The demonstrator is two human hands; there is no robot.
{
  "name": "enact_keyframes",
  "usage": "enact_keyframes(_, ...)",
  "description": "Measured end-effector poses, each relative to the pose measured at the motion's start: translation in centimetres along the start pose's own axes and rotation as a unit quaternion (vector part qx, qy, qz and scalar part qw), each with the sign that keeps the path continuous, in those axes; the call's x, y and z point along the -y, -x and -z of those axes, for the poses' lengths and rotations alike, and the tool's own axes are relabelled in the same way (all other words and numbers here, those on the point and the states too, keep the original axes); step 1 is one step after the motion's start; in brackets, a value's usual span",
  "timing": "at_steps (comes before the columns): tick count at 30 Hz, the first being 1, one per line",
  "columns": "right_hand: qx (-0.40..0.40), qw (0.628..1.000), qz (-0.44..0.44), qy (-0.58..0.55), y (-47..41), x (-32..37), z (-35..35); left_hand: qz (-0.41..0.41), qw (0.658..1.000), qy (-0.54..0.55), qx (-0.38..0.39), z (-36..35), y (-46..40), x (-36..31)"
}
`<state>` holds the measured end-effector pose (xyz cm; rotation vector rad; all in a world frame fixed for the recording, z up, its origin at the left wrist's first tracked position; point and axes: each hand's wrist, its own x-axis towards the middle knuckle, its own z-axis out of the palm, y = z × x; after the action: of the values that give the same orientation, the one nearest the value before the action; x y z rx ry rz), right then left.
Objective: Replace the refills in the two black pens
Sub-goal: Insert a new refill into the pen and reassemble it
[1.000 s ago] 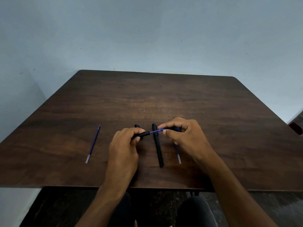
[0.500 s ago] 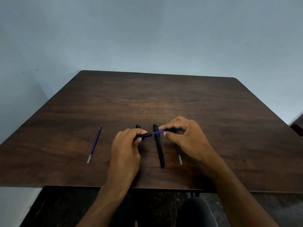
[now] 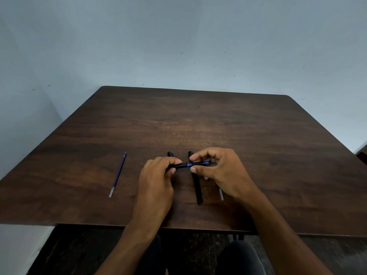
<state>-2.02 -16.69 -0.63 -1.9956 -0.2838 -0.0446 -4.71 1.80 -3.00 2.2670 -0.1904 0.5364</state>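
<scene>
My left hand (image 3: 156, 179) grips a black pen barrel (image 3: 179, 166) held level above the table. A blue refill (image 3: 198, 164) sticks out of its right end, pinched between thumb and forefinger of my right hand (image 3: 220, 169). Below them a second black pen (image 3: 196, 183) lies lengthwise on the table. A black cap (image 3: 170, 154) peeks out behind my left hand. A loose blue refill (image 3: 117, 175) lies to the left, apart from both hands. Another refill (image 3: 221, 194) shows only its clear end under my right wrist.
The dark wooden table (image 3: 198, 124) fills the view, its near edge just above my knees. A pale wall stands right behind its far edge. A dark object (image 3: 362, 155) pokes in at the right border.
The exposed length of blue refill between my hands has shrunk. My right hand has come closer to the barrel. The pen and refills on the table have stayed put.
</scene>
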Motion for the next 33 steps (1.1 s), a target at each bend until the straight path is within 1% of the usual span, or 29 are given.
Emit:
enact_keyframes(9, -0.004, 1.000, -0.005, -0.014, -0.3, 0.0, -0.2, 0.000, 1.000, 0.011, 0.010, 0.0, 0.0, 0.0)
enact_keyframes(17, -0.056, 0.995, 0.043, 0.067, -0.1, -0.1, -0.4, -0.008, 1.000, 0.024, -0.003, 0.2, 0.1, -0.1)
enact_keyframes(22, -0.054, 0.997, 0.040, -0.042, 0.4, -0.5, 0.4, 0.011, 0.999, 0.028, -0.013, 0.2, 0.0, -0.2)
enact_keyframes(24, -0.058, 0.996, 0.039, -0.053, 0.5, -0.6, 0.6, 0.009, 1.000, 0.026, -0.012, 0.2, 0.0, -0.2)
enact_keyframes(28, -0.059, 0.998, 0.038, -0.001, 0.7, -0.7, 0.5, 0.005, 1.000, 0.022, -0.013, 0.3, 0.1, -0.3)
enact_keyframes(33, -0.081, 0.996, 0.038, 0.025, 0.6, -0.8, 0.2, 0.000, 1.000, 0.023, -0.010, 0.3, 0.1, -0.3)
